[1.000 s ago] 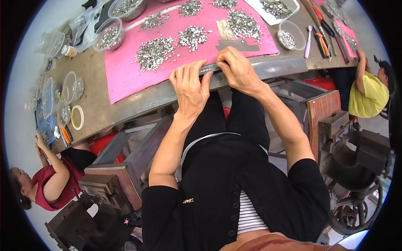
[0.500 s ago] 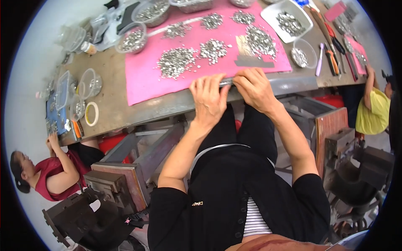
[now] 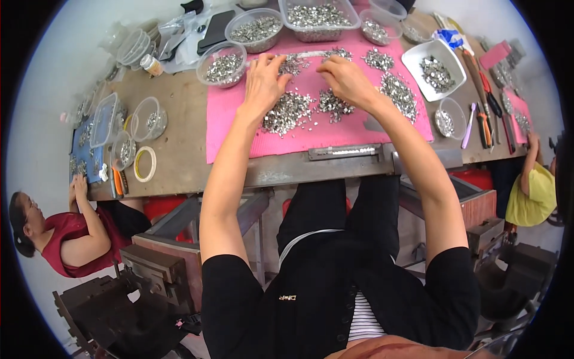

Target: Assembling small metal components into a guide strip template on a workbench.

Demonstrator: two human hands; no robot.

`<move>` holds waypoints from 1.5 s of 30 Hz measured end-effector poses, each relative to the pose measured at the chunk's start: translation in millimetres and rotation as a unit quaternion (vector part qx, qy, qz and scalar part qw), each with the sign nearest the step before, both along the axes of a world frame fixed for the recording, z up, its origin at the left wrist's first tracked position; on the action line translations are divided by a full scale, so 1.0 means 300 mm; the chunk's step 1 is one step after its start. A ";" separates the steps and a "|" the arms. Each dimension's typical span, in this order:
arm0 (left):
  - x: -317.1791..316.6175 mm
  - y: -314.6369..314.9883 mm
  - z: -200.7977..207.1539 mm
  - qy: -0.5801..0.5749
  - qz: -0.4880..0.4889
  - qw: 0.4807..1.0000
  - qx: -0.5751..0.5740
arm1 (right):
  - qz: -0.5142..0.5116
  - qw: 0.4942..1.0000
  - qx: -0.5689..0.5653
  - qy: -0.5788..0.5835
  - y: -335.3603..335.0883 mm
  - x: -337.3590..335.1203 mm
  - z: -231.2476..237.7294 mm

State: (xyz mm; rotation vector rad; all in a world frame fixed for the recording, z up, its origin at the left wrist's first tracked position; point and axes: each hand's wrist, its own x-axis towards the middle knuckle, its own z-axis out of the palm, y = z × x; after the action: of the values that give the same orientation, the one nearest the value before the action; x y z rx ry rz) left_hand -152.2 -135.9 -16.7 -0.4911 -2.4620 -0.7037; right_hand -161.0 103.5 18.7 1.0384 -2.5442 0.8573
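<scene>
"Which colours stand out?"
"The mat (image 3: 239, 140) is pink, the metal pieces (image 3: 288, 113) silvery, the tray (image 3: 410, 63) white."
"And the table (image 3: 179, 102)?"
"Brownish grey."
"What's being worn?"
"A black jacket (image 3: 305, 323), a dark-and-white striped shirt (image 3: 365, 317); nearby, a deep red top (image 3: 58, 232) and a yellow top (image 3: 529, 200)."

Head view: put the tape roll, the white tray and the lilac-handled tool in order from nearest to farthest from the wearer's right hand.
From the right hand:
1. White tray: just to its right.
2. Lilac-handled tool: farther right, nearer the bench's front edge.
3. Tape roll: far to the left, beyond the pink mat.
</scene>
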 end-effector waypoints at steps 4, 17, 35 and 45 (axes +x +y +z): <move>-0.050 0.003 -0.009 -0.013 -0.028 0.999 0.011 | -0.083 0.992 0.083 0.056 -0.097 -0.097 -0.055; -0.077 -0.007 -0.002 0.023 -0.012 0.991 0.132 | -0.066 0.996 0.013 0.055 -0.107 -0.104 -0.047; 0.361 0.248 0.079 -0.175 -0.126 0.956 0.198 | -0.017 0.998 0.001 -0.058 0.254 0.315 -0.023; 0.424 0.127 0.079 -0.164 -0.082 0.976 0.119 | -0.040 0.999 -0.027 -0.001 0.238 0.344 -0.009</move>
State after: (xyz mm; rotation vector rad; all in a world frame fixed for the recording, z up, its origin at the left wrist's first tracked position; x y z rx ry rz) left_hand -24.9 -97.8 7.1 -0.5248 -2.6066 -1.2170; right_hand -57.8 174.9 16.0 0.9144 -2.5300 0.9001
